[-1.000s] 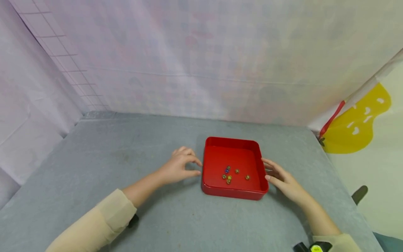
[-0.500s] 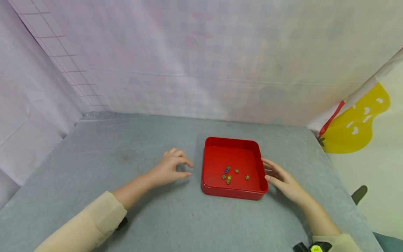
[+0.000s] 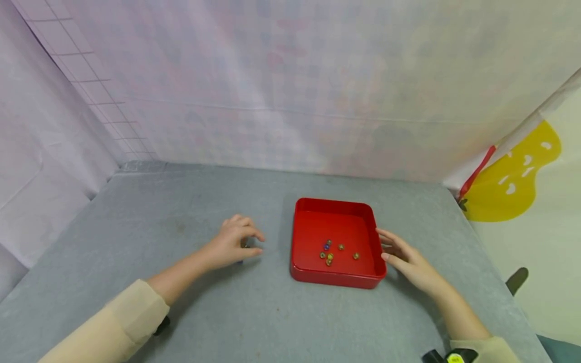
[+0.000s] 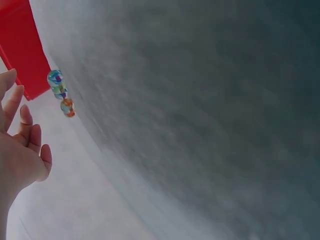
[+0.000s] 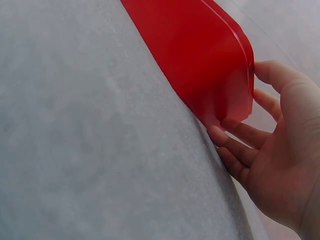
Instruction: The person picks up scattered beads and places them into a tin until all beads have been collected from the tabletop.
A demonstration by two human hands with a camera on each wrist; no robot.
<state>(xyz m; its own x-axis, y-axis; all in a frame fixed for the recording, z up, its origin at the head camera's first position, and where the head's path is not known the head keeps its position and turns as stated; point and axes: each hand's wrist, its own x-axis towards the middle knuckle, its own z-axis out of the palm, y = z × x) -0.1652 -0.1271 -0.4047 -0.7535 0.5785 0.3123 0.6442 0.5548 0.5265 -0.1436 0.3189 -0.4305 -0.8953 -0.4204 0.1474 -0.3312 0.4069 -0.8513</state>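
Note:
A square red tray (image 3: 333, 222) stands on the grey table, with several small shiny marbles (image 3: 330, 256) lying in its near half. My right hand (image 3: 406, 258) touches the tray's right wall with thumb and fingertips, its fingers only lightly bent. To the left of the tray, my left hand (image 3: 231, 243) hovers low over the table with thumb and fingers apart, holding nothing. Colourful glass marbles (image 4: 59, 91) sit in a row on the tabletop just past its fingers in the left wrist view. From the head, that hand mostly hides them.
A grey cloth-like surface covers the table (image 3: 195, 201). Pale curtains (image 3: 272, 91) hang behind it and along the left. A yellow decoration (image 3: 513, 186) hangs beyond the right edge.
My left hand has moved left, away from the tray, and dark bits of the marbles now show beside its fingers. The right hand and the tray have stayed where they were.

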